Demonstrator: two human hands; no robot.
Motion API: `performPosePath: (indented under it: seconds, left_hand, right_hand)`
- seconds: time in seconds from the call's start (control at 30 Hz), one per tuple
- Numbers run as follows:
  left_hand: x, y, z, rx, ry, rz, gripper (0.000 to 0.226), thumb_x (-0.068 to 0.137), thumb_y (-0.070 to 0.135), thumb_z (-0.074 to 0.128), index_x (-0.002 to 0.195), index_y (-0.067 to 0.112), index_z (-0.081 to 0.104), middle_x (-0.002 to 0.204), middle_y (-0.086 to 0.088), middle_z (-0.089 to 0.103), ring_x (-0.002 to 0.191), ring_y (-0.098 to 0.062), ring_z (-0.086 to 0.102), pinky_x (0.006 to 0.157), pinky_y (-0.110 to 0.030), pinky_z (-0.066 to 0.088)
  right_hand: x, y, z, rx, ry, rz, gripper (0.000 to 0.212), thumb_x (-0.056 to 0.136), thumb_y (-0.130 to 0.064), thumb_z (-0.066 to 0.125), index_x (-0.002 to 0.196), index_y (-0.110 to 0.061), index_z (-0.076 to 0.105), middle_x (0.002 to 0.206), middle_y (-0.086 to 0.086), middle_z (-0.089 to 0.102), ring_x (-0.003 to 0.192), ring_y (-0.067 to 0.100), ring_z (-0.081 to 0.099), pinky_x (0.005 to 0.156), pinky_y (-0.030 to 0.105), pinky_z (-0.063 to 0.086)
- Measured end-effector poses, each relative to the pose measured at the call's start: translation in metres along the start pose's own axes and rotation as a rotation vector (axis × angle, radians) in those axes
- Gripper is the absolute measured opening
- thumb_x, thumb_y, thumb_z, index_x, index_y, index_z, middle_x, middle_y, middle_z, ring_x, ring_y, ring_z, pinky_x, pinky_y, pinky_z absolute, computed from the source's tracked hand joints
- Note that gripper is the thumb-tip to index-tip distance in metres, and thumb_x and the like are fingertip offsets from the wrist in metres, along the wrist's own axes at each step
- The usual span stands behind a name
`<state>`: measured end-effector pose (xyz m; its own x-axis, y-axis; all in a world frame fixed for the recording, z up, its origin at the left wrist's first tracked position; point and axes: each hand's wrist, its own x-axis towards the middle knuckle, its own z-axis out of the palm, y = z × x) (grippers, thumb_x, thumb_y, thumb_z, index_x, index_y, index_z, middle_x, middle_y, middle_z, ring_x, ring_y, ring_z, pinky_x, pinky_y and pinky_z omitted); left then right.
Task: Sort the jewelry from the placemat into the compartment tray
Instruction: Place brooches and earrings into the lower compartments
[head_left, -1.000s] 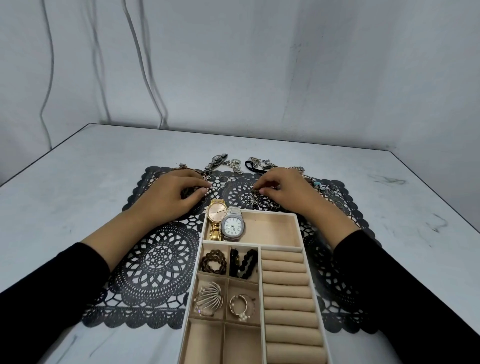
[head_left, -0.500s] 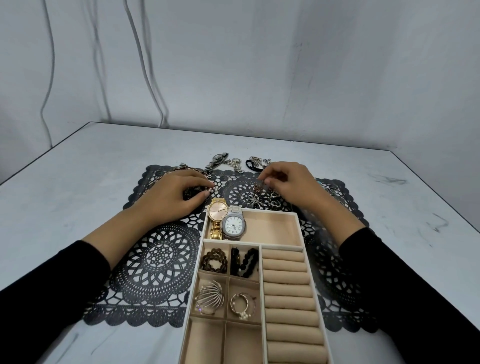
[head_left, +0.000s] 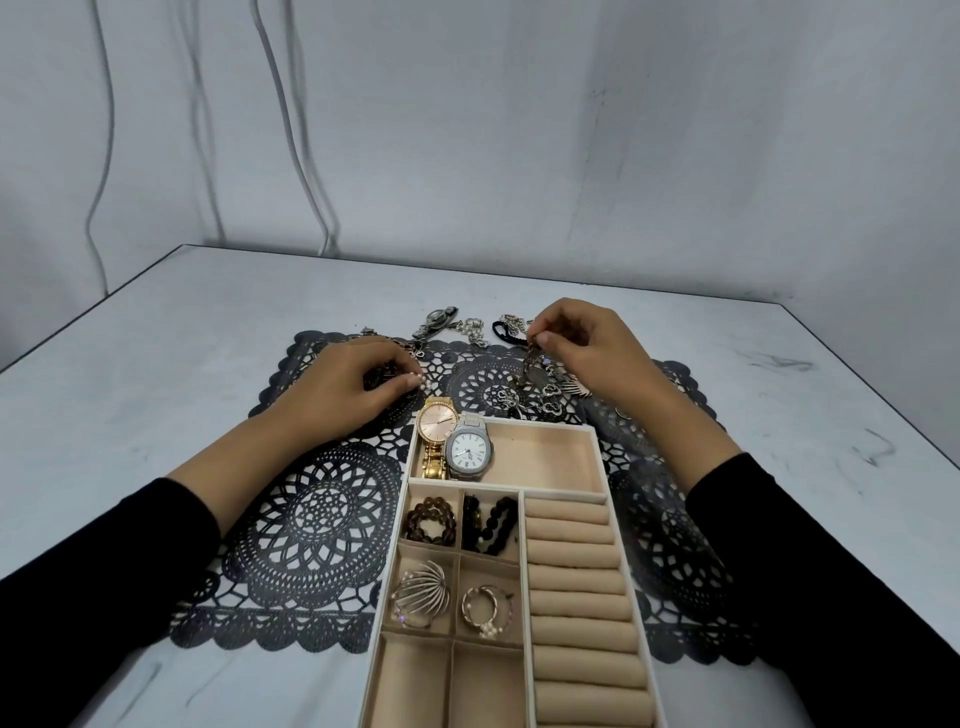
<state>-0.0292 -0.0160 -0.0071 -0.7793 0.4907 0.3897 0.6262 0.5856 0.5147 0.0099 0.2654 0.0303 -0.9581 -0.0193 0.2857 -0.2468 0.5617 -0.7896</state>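
hands sort jewelry over a lace mat

right fingertips (head_left: 540, 340) pinch the top of a metal chain (head_left: 527, 366), which dangles just above the black lace placemat (head_left: 322, 519); the right hand (head_left: 587, 353) hovers over a heap of silver charms (head_left: 550, 389). the left hand (head_left: 353, 387) lies on the mat, fingers curled round a pearl-beaded piece (head_left: 422, 383). more loose jewelry (head_left: 467, 327) lines the mat's far edge. nearer the camera the beige compartment tray (head_left: 545, 426) sits on the mat, a gold watch (head_left: 439, 423) and a silver watch (head_left: 470, 449) side by side in its far compartment, beaded bracelets (head_left: 431, 519) in the small cells below.
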Motion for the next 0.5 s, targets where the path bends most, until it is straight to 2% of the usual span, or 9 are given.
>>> performPosePath:
  seconds: [0.13,0.2,0.33,0.4,0.5]
  left_hand:
    - [0.002,0.007,-0.005,-0.124,0.072,-0.083,0.007,0.089,0.032,0.069,0.092,0.038,0.068,0.098,0.021,0.07,0.102,0.009,0.06,0.085,-0.004,0.037]
    - [0.004,0.013,-0.007,-0.168,0.078,-0.122,0.007,0.09,0.032,0.068,0.093,0.038,0.069,0.095,0.023,0.07,0.098,0.015,0.058,0.081,0.001,0.036]
    - [0.007,0.019,-0.013,-0.259,0.094,-0.124,0.008,0.09,0.032,0.068,0.097,0.032,0.072,0.087,0.016,0.074,0.09,0.003,0.066,0.086,-0.022,0.047]
    - [0.008,0.02,-0.015,-0.29,0.114,-0.146,0.007,0.09,0.031,0.069,0.096,0.033,0.072,0.086,0.014,0.074,0.089,-0.002,0.067,0.085,-0.027,0.049]
    - [0.009,0.022,-0.017,-0.299,0.138,-0.166,0.007,0.09,0.033,0.069,0.095,0.035,0.073,0.086,0.014,0.073,0.088,-0.004,0.067,0.083,-0.028,0.049]
  right_hand:
    - [0.0,-0.004,-0.001,0.027,0.025,-0.001,0.013,0.09,-0.008,0.061,0.087,-0.02,0.067,0.074,-0.01,0.061,0.065,0.003,0.05,0.063,0.019,0.039]
    - [0.0,-0.005,-0.001,0.045,0.037,-0.006,0.012,0.09,-0.009,0.06,0.088,-0.019,0.067,0.078,-0.005,0.063,0.069,0.007,0.052,0.066,0.023,0.041]
    - [-0.002,-0.008,-0.003,0.129,0.059,-0.019,0.014,0.09,-0.007,0.06,0.086,-0.019,0.066,0.091,0.016,0.068,0.081,0.019,0.058,0.077,0.036,0.05]
    - [-0.003,-0.012,-0.005,0.166,0.075,-0.013,0.015,0.09,-0.005,0.06,0.086,-0.019,0.066,0.093,0.017,0.067,0.082,0.018,0.057,0.076,0.032,0.051]
    - [-0.004,-0.016,-0.007,0.205,0.102,-0.003,0.014,0.091,-0.005,0.06,0.088,-0.018,0.066,0.095,0.018,0.067,0.081,0.016,0.057,0.067,0.026,0.051]
